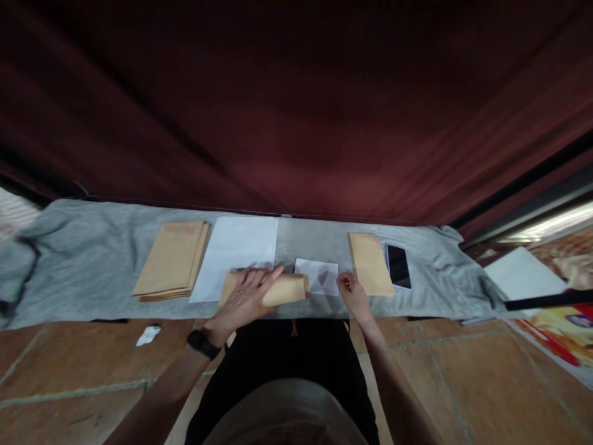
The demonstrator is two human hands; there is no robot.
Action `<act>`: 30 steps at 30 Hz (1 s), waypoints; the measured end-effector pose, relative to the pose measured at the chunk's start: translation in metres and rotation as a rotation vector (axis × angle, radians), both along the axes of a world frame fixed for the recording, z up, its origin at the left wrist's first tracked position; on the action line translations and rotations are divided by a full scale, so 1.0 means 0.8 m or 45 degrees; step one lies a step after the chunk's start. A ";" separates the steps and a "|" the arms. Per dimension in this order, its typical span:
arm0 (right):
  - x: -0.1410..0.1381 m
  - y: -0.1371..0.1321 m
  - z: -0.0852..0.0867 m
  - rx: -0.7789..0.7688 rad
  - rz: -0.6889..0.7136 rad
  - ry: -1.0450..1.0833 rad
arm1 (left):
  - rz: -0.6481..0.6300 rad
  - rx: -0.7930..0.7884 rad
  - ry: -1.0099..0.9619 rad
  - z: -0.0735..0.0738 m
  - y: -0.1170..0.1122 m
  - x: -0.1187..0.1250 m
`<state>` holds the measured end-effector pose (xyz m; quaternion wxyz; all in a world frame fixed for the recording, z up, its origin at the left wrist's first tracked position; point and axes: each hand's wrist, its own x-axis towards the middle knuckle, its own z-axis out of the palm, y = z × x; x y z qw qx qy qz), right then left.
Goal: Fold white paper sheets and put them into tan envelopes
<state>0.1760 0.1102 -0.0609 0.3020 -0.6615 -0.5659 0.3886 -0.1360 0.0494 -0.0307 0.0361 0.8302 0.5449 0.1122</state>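
My left hand [245, 296] lies flat with fingers spread on a brown envelope [290, 288] on the grey cloth [83, 259]. A black watch sits on that wrist. My right hand [351, 289] rests at the right edge of a small folded white paper [317, 275], fingers curled and pinching its corner. The folded paper lies just right of the envelope's open end, partly inside or under it; I cannot tell which.
A stack of brown envelopes [172, 259] lies at the left, white sheets [236, 247] beside it. Another brown envelope [369, 262] and a dark phone [398, 266] lie at the right. A dark red curtain hangs behind. A paper scrap [148, 335] lies on the tiled floor.
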 end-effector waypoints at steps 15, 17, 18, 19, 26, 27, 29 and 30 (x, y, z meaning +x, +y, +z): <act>-0.035 0.017 -0.027 0.067 -0.038 -0.805 | 0.100 0.032 0.028 -0.020 -0.004 -0.003; -0.034 0.019 -0.029 0.059 -0.050 -0.799 | 0.094 0.026 0.047 -0.016 -0.003 -0.002; -0.033 0.019 -0.029 0.052 -0.053 -0.797 | 0.092 0.022 0.054 -0.014 -0.002 -0.003; -0.033 0.020 -0.030 0.042 -0.055 -0.795 | 0.093 0.017 0.062 -0.011 -0.001 -0.003; -0.030 0.021 -0.033 -0.039 -0.055 -0.782 | 0.140 -0.026 0.090 -0.010 0.002 -0.009; -0.030 0.021 -0.035 -0.017 -0.065 -0.781 | 0.147 -0.033 0.081 -0.012 0.002 -0.010; -0.029 0.020 -0.038 0.066 -0.068 -0.775 | 0.162 -0.041 0.062 -0.016 0.001 -0.011; -0.028 0.019 -0.040 0.116 -0.055 -0.749 | 0.168 -0.041 0.053 -0.018 0.001 -0.012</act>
